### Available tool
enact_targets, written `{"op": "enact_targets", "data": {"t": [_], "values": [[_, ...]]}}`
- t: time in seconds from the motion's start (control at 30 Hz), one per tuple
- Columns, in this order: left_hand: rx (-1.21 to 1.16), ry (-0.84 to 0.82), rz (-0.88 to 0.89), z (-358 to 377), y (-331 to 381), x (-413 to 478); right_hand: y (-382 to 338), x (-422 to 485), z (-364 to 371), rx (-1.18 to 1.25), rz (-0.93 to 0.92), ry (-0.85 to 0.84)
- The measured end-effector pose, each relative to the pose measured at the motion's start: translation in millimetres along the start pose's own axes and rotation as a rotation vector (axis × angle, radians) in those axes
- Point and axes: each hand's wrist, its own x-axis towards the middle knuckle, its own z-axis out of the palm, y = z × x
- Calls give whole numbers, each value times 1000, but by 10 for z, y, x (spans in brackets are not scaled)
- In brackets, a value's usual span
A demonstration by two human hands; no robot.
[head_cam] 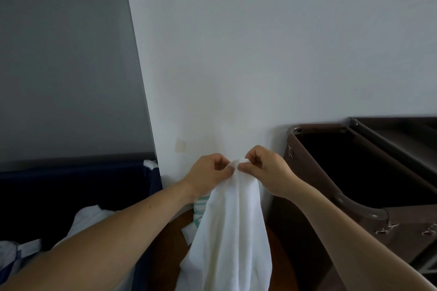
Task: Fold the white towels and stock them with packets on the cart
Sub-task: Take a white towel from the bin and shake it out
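A white towel (230,227) hangs down in front of me, held up by its top edge. My left hand (208,175) pinches that edge from the left and my right hand (264,170) pinches it from the right, the two hands almost touching. Behind the towel, low down, white packets (198,211) with green print lie on a brown surface (165,243), partly hidden. The brown cart (369,198) stands at the right with a dark open bag compartment.
A white wall (260,54) rises straight ahead. At the left stands a dark blue bin (59,194) with more white linen (92,217) in it. The cart's curved metal rail (357,208) runs along its near edge.
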Motion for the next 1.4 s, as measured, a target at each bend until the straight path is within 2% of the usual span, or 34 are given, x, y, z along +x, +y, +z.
{"op": "enact_targets", "data": {"t": [0.13, 0.27, 0.33, 0.43, 0.63, 0.73, 0.8, 0.9, 0.97, 1.07, 1.17, 1.23, 1.4], "values": [[176, -22, 82, -32, -44, -19, -13, 72, -22, 11, 30, -55], [217, -39, 145, -64, -83, -51, -6, 143, -77, -28, 79, -162], [251, -32, 169, -81, -105, -44, -34, 158, -91, -38, 97, -156], [228, 6, 209, -100, -102, -48, -119, 177, -69, 9, 73, -61], [281, 154, 491, -211, 2, -44, -464, 359, -243, 267, 39, 228], [398, 140, 594, -325, 39, 25, -744, 509, -440, 386, 15, 393], [502, 116, 559, -374, 82, 62, -933, 587, -515, 428, -7, 393], [636, 148, 392, -492, 168, 115, -1119, 619, -554, 424, -36, 288], [649, 170, 301, -608, 221, 143, -1213, 621, -623, 510, -75, 265], [531, 21, 268, -644, 361, 98, -1392, 651, -809, 724, -117, 302], [233, -148, 293, -521, 438, -21, -1523, 684, -940, 629, -165, 291], [124, -141, 316, -448, 363, -45, -1542, 697, -990, 565, -177, 299], [216, -41, 349, -319, 69, -69, -1543, 697, -1095, 534, -191, 381]]}}
